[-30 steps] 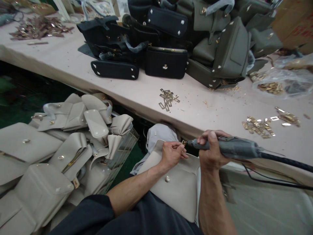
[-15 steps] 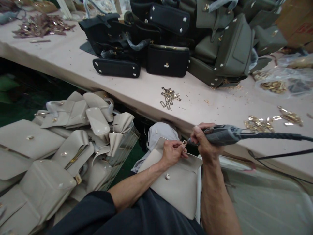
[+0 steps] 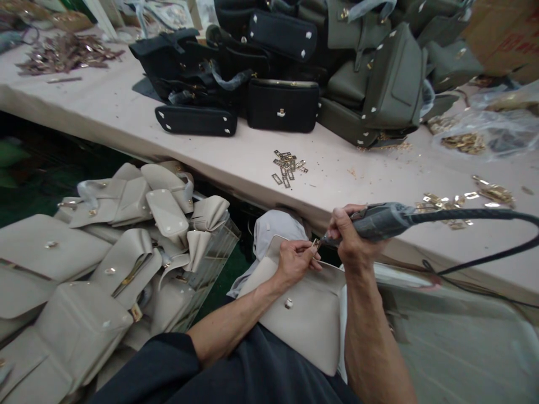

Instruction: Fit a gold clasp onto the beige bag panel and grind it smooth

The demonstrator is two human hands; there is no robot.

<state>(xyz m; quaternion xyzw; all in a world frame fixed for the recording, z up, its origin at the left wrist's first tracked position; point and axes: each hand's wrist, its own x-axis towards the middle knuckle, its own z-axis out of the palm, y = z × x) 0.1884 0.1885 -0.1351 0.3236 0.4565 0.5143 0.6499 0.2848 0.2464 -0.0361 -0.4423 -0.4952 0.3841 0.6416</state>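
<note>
A cream handbag point(image 3: 311, 320) lies across my lap, its metal clasp point(image 3: 288, 303) facing up. My left hand point(image 3: 295, 261) is over the bag's upper part and pinches a small gold metal plate point(image 3: 315, 243) between thumb and fingertips. Wrapped round a dark corded power screwdriver point(image 3: 379, 221), my right hand point(image 3: 351, 235) points the tool's tip leftward at the plate. Tip and plate are very close; whether they touch I cannot tell. A cable runs from the tool off to the right.
Cream handbags point(image 3: 84, 331) fill a crate point(image 3: 214, 264) at left. Black bags point(image 3: 282, 106) and olive bags point(image 3: 391, 84) are heaped at the back of the table point(image 3: 236, 163). Small metal frames point(image 3: 287, 165) lie near its front edge, more gold parts point(image 3: 492, 191) at right. A grey bin point(image 3: 458, 336) stands at lower right.
The screwdriver's rear has tilted up a little and its cable now bows in a loop at right. The view has shifted slightly; my left hand still pinches the plate.
</note>
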